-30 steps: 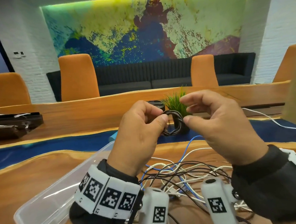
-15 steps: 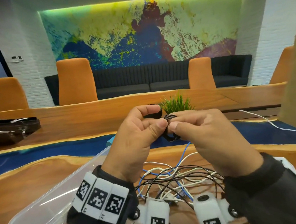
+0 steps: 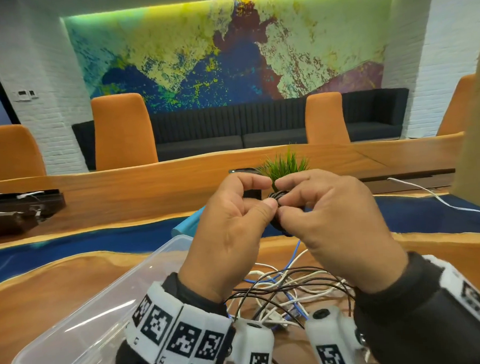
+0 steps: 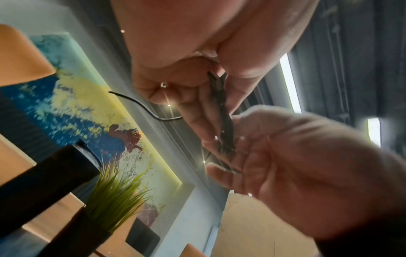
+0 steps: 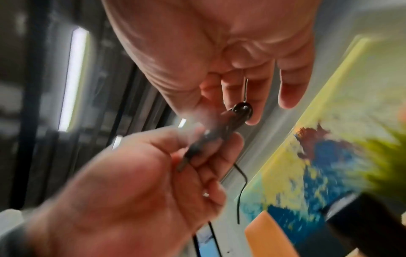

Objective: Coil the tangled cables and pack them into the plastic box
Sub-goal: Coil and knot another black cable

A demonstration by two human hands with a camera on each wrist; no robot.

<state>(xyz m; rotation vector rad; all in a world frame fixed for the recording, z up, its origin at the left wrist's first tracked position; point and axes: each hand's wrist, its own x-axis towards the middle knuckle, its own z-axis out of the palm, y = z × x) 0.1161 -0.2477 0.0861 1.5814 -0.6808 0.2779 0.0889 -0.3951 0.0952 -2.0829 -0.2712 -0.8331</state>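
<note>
Black cable coil (image 3: pixel 277 207) is being pinched in the air by both hands, with the left hand (image 3: pixel 230 233) at 9 o'clock and the right hand (image 3: pixel 331 227) at 3 o'clock. Compared with a second ago, the right hand's fingers are now closing over the coil and hiding most of it. Below, the tangled cables (image 3: pixel 290 294) are lying on the wooden table (image 3: pixel 43 300), with the plastic box (image 3: pixel 82 326) at their 9 o'clock.

Materials: clear plastic, polished wood, cloth, rubbery cable.
Plastic box (image 3: pixel 82 329) lower left, transparent and glossy; table (image 3: pixel 57 294) glossy varnished wood with shiny blue inlay; coiled black cable (image 3: pixel 276 199) matt, smooth; wrist bands (image 3: pixel 180 334) white cloth; chairs (image 3: pixel 123 132) matt orange fabric.
</note>
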